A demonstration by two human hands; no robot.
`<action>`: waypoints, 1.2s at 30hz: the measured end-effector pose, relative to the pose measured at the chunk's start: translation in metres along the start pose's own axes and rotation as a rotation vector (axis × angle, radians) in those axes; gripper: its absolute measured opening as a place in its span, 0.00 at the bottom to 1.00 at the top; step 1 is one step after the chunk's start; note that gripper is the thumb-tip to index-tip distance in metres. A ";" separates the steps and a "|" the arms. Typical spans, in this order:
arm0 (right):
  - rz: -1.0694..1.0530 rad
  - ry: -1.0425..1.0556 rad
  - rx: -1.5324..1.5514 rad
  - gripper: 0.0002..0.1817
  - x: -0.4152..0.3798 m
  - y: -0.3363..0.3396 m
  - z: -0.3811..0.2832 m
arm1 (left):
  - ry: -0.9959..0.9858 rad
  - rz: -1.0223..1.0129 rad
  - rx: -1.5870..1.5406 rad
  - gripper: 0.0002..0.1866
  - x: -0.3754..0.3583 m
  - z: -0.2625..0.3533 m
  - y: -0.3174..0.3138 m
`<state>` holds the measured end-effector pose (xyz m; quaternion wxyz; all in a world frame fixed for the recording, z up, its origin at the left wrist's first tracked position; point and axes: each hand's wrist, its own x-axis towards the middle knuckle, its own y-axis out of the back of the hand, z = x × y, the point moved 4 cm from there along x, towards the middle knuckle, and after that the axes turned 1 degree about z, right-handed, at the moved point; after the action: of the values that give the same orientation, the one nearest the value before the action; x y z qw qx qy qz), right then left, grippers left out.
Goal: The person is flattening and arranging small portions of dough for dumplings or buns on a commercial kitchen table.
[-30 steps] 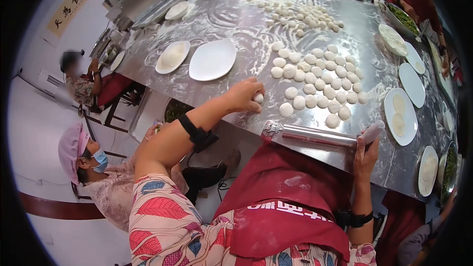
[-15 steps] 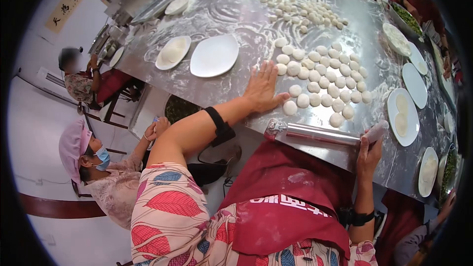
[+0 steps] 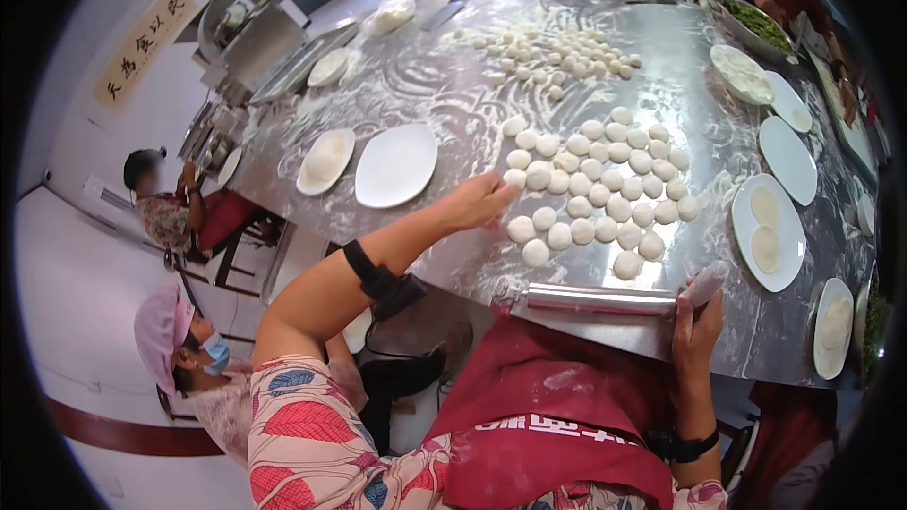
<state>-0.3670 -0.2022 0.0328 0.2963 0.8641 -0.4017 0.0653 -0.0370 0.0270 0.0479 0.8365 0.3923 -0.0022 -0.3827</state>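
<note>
My left hand [image 3: 480, 201] hovers at the left edge of a group of pale dough balls [image 3: 618, 153], its fingers curled together. Their tips meet or nearly meet one ball [image 3: 514, 178], and the inside of the grip is hidden. My right hand [image 3: 697, 321] is wrapped around the right handle of a metal rolling pin [image 3: 601, 299]. This pin lies along the near table edge, in front of the balls. A white plate with two flat dough rounds [image 3: 764, 251] stands to the right of the balls.
Smaller dough pieces [image 3: 563, 59] lie farther back on the floured metal table [image 3: 453, 269]. At left are a bare white plate [image 3: 397, 165] and a plate with dough rounds [image 3: 326, 161]. A bowl of green filling [image 3: 756, 26] stands far right. A person in a pink cap [image 3: 162, 335] sits at left.
My left hand has lifted from lying flat with spread fingers and curled them together. The view has tilted, so the table appears lower. My right hand keeps hold of the rolling pin.
</note>
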 end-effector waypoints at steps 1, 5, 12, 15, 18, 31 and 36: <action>0.002 -0.001 0.007 0.17 0.001 0.001 -0.004 | -0.036 0.005 -0.073 0.24 0.015 0.017 0.003; -0.100 -0.081 0.026 0.18 -0.002 0.002 0.008 | -0.289 0.333 0.412 0.16 0.098 0.067 0.033; -0.037 -0.028 -0.009 0.22 0.001 0.001 0.002 | -0.339 0.342 0.585 0.17 0.194 0.086 0.009; -0.042 -0.018 -0.037 0.25 0.002 0.002 0.008 | -0.362 0.340 0.601 0.15 0.220 0.074 0.002; -0.043 -0.016 -0.048 0.23 0.002 0.000 0.004 | -0.485 0.399 0.521 0.13 0.220 0.061 0.010; -0.025 -0.022 0.018 0.15 0.000 -0.003 -0.001 | -0.429 0.146 -0.334 0.22 -0.048 -0.043 -0.020; -0.025 -0.020 -0.003 0.18 0.001 -0.002 0.005 | -0.425 0.243 -0.159 0.24 -0.075 -0.047 -0.026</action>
<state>-0.3658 -0.2047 0.0281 0.2944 0.8692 -0.3938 0.0525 -0.0925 0.0960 0.0208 0.8854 0.2329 -0.1947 -0.3521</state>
